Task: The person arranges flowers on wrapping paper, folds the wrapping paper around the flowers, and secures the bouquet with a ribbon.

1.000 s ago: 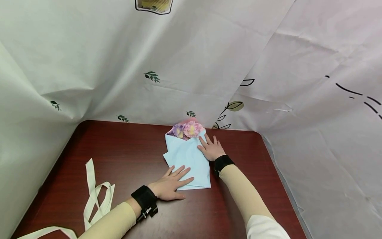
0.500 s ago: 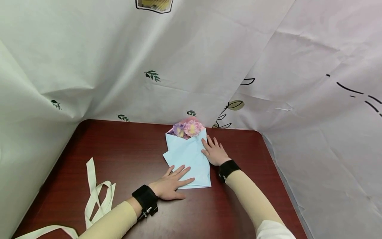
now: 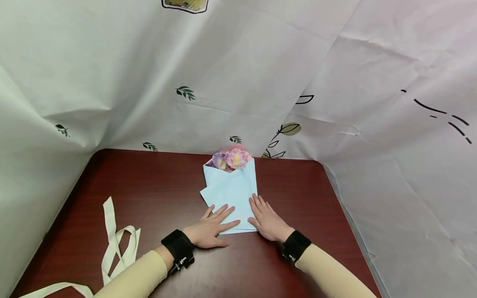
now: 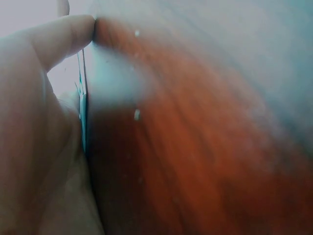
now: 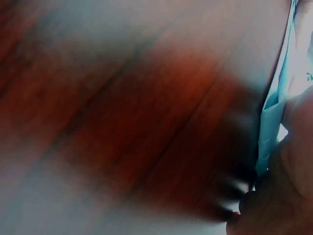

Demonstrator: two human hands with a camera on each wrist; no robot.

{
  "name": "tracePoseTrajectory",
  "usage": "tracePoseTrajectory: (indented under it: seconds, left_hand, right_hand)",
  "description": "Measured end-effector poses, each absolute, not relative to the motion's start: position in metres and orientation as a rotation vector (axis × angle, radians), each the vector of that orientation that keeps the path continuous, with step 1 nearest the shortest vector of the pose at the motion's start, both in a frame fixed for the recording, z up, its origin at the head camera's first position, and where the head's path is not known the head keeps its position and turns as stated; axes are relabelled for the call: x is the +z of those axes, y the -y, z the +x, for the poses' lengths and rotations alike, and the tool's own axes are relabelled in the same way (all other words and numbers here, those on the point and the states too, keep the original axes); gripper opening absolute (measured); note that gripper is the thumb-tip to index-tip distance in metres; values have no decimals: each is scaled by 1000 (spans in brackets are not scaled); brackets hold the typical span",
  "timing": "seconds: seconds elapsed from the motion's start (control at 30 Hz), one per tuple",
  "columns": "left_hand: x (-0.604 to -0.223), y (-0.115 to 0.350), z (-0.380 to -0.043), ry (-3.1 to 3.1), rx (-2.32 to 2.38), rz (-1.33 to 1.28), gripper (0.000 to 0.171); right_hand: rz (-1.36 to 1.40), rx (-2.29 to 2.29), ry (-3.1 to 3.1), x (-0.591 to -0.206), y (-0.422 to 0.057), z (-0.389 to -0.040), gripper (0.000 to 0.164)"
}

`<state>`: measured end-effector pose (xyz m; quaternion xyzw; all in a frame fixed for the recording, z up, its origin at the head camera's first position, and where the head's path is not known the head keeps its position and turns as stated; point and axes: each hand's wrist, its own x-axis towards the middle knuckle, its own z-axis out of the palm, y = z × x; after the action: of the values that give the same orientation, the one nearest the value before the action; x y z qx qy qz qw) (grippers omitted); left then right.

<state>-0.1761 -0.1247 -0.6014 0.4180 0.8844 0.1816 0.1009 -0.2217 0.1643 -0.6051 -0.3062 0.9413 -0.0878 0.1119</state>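
Observation:
A light blue sheet [image 3: 231, 190], folded into a flat packet, lies on the table toward its far edge. Pink and purple flowers [image 3: 231, 159] stick out of its pointed top opening. My left hand [image 3: 210, 229] rests on the packet's lower left part, fingers spread and straight. On the lower right edge lies my right hand [image 3: 269, 219], its straight fingers pressing the paper. In the left wrist view the left thumb [image 4: 63, 39] shows beside the table surface. The right wrist view catches the folded paper edge [image 5: 271, 127] next to the right hand.
A cream ribbon [image 3: 128, 252] lies in loose loops at the table's left, partly behind the left forearm. The dark red wooden table [image 3: 156, 178] meets a white patterned cloth [image 3: 149, 82] at its back and sides.
My right hand has slid down the packet's right edge, from beside the flowers to near the lower right corner. The left hand stays in place on the paper.

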Motion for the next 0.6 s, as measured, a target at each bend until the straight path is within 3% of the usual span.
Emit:
tracePoseTrajectory:
  seconds: [0.17,0.6]
  left_hand:
    - [-601,125,-176,-2629,504,1234,71]
    - [-607,124,-176,-2605,539,1222,70]
  right_hand:
    - [-831,-219,-2822,-606,-157,-236,68]
    - [-609,-81,-2929,-610,-144,-318,68]
